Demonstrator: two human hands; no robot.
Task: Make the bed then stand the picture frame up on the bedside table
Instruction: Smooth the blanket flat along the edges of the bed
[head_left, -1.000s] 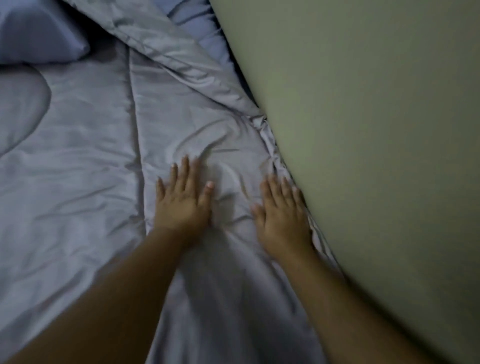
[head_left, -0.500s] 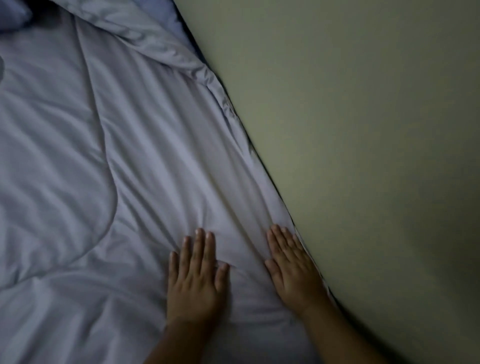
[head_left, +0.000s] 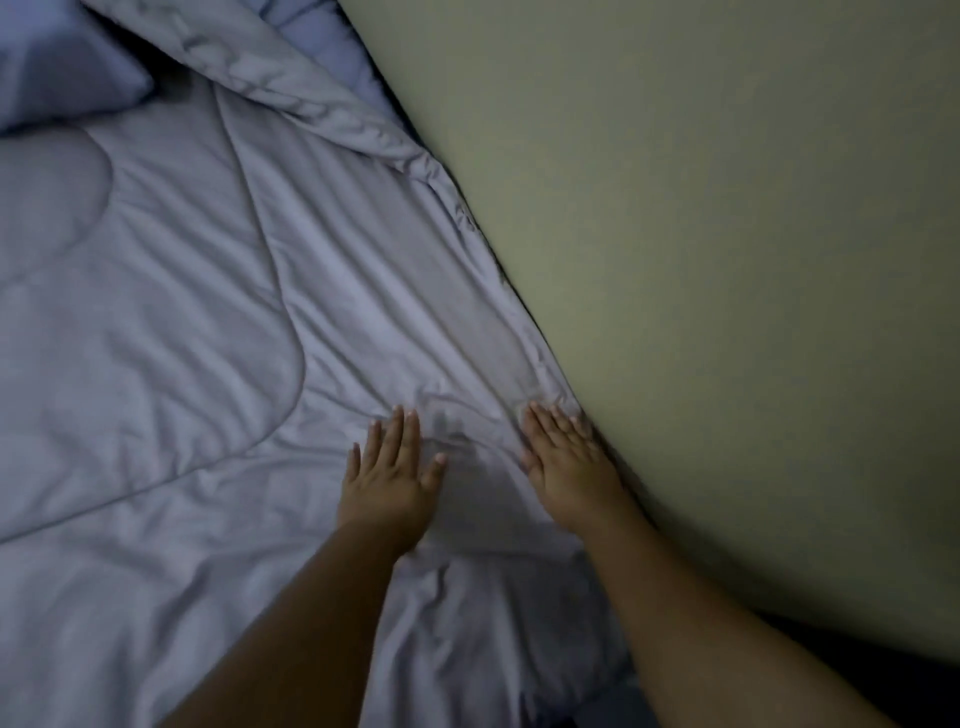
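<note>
We had both palms down on the grey-blue comforter (head_left: 197, 322), which lay spread across the bed and ran right up to the pale green wall (head_left: 727, 249) on the right. Our left hand (head_left: 387, 483) rested flat on the cloth, fingers straight and close together, thumb held out to the side, gripping nothing. Our right hand (head_left: 563, 462) lay near it with a strip of wrinkled cloth between the two. It was flat and straight-fingered as well, and its outer edge sat at the line where the comforter met the wall; we could not tell whether it touched the wall. Creases fanned out from under both hands. A curved stitched seam (head_left: 300, 364) crossed the comforter to the left of the hands. At the far end the comforter's top edge was folded back in a bunched ridge, with a bluer sheet (head_left: 332, 41) showing beyond it. A pillow (head_left: 62, 73) lay in the upper left corner beside that fold.
</note>
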